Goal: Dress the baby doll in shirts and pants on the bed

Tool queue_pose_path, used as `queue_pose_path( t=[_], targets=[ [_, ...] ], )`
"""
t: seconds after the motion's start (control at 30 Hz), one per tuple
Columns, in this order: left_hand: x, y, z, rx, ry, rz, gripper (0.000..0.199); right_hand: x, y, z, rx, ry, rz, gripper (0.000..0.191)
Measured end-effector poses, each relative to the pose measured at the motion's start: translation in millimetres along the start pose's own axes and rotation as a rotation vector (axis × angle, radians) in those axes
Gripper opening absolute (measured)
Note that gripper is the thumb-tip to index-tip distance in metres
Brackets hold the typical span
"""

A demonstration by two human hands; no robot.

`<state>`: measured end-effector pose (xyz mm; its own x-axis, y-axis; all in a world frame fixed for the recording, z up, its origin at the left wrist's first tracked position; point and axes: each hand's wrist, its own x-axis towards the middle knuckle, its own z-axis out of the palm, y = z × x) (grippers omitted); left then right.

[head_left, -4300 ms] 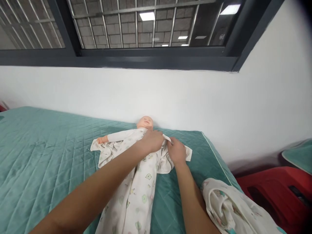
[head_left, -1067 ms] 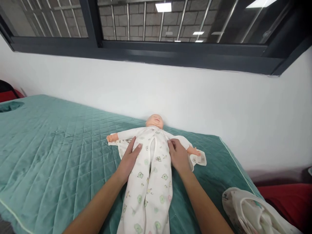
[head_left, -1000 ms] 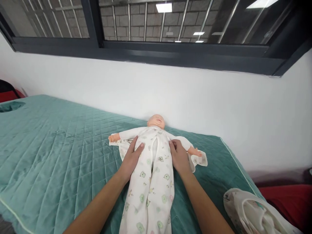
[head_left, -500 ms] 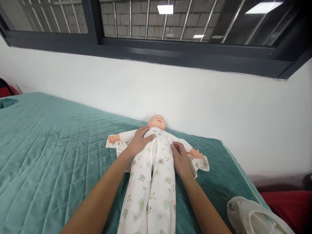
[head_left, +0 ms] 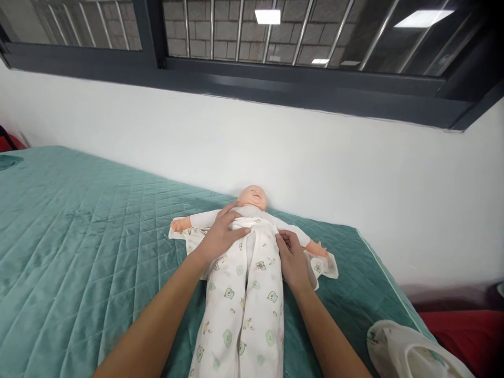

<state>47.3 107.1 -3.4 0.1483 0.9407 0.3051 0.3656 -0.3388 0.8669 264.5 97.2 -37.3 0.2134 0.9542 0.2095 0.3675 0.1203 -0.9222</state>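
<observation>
A baby doll [head_left: 252, 196] lies on its back, arms spread, in a white long-sleeved top [head_left: 205, 218]. White pants [head_left: 258, 294] printed with green animals cover its legs and reach up to its chest, their top edge folded below the neck. My left hand [head_left: 220, 236] rests on the left side of the doll's chest, open, with fingers stretched and the thumb along the pants' upper edge. At the right side of the waist, my right hand [head_left: 292, 257] is closed, its curled fingers pinching the pants' edge. Printed cloth [head_left: 325, 265] lies spread under the doll's arms.
A green quilted cover [head_left: 98, 236] lies beneath the doll, against a white wall [head_left: 354, 168] under a dark-framed window [head_left: 307, 89]. At the lower right is a white item with a loop-shaped rim [head_left: 409, 352], partly cut off, beside red fabric [head_left: 468, 336].
The pants' upper edge has folded down from near the neck, baring more of the white top. My left hand has shifted slightly left; my right hand has stayed almost in place.
</observation>
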Motion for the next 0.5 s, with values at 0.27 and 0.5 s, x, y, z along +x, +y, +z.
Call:
queue_pose_path(
  t=[0.27, 0.5],
  targets=[
    [-10.7, 0.0, 9.8, 0.558, 0.240, 0.573, 0.010, -9.5, -17.5, -0.3, -0.031, -0.117, -0.346, 0.037],
    [-12.8, -3.0, 11.3, 0.641, 0.321, 0.791, 0.021, -11.5, -27.2, -3.4, -0.117, -0.246, -0.376, 0.035]
  ],
)
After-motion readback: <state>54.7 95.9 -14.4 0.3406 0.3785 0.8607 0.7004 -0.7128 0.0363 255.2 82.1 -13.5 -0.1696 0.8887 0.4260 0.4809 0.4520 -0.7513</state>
